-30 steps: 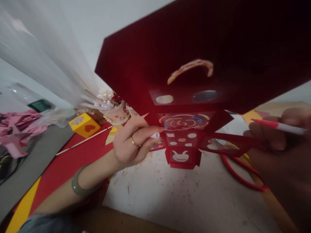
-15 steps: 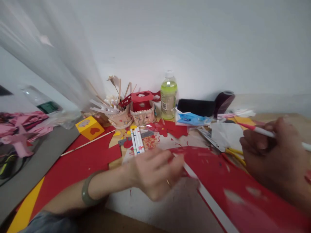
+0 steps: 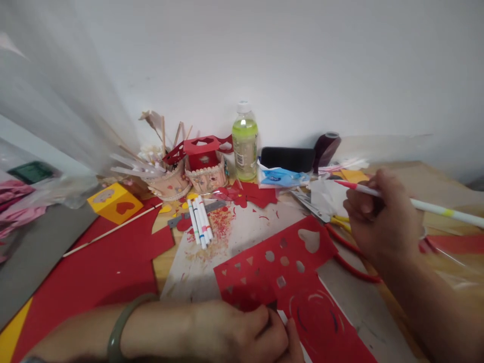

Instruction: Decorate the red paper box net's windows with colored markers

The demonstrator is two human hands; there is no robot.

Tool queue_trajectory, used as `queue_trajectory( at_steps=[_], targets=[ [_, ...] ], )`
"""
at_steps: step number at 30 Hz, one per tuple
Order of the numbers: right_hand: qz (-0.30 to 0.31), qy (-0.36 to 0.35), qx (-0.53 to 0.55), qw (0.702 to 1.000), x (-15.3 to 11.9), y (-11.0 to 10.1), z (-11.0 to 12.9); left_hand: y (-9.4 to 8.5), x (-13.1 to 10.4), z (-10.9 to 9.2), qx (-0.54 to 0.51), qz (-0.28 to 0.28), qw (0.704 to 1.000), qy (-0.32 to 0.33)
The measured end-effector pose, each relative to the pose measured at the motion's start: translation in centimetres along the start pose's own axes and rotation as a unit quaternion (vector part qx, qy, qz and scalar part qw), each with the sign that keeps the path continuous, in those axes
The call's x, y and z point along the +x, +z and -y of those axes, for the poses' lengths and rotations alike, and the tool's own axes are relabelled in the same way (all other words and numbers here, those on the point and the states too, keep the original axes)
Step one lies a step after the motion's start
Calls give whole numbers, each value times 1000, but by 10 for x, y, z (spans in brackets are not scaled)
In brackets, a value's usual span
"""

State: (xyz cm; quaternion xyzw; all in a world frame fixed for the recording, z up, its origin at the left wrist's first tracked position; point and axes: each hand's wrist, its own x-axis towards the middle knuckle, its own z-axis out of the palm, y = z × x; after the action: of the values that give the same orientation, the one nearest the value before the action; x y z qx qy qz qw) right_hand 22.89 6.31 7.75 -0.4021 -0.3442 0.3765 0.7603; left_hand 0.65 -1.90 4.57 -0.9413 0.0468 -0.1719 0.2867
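Observation:
My left hand (image 3: pixel 249 333), with a green bangle on its wrist, is at the bottom centre, its fingers pinching the near edge of a red sheet (image 3: pixel 260 267). Heart, triangle and round holes are cut through the sheet, and a white strip shows by the fingers. At the right, my right hand (image 3: pixel 385 217) is raised and closed round a white marker (image 3: pixel 433 207) with a red-pink tip pointing left. Red-handled scissors (image 3: pixel 357 269) lie partly below this hand.
Several white pens (image 3: pixel 200 222) lie left of centre. Behind stand a green drink bottle (image 3: pixel 245 143), two decorated cups, a phone (image 3: pixel 288 159) and a blue tissue pack (image 3: pixel 283 177). A yellow box (image 3: pixel 115 202) sits left, on red card.
My left hand has moved down towards the near edge, and the red sheet has turned flat, its cut-outs now showing. My right hand still holds the marker, slightly further left in view.

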Motion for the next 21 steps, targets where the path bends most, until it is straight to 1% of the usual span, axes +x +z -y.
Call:
queue_trajectory(
  at_steps=[5, 8, 10, 13, 16, 18, 21],
  targets=[
    [-2, 8, 31, 999, 0, -2, 0, 2, 3, 1, -30, -9, 999, -14],
    [0, 7, 39, 999, 0, -3, 0, 0, 4, 2, -36, -7, 999, -18],
    [0, 8, 43, 999, 1, -3, -1, -1, 5, 3, -37, 6, 999, -17],
    [3, 11, 44, 999, 0, -2, -2, -3, 6, 3, -39, 7, 999, -12],
    [14, 17, 38, 999, 0, -2, -4, -3, 6, 1, -50, 7, 998, -26],
    [18, 18, 34, 999, 0, -3, -6, -3, 5, 0, -55, 20, 998, -29],
    [19, 17, 31, 999, 0, -3, -7, -2, 4, 0, -56, 13, 998, -29]
  ],
)
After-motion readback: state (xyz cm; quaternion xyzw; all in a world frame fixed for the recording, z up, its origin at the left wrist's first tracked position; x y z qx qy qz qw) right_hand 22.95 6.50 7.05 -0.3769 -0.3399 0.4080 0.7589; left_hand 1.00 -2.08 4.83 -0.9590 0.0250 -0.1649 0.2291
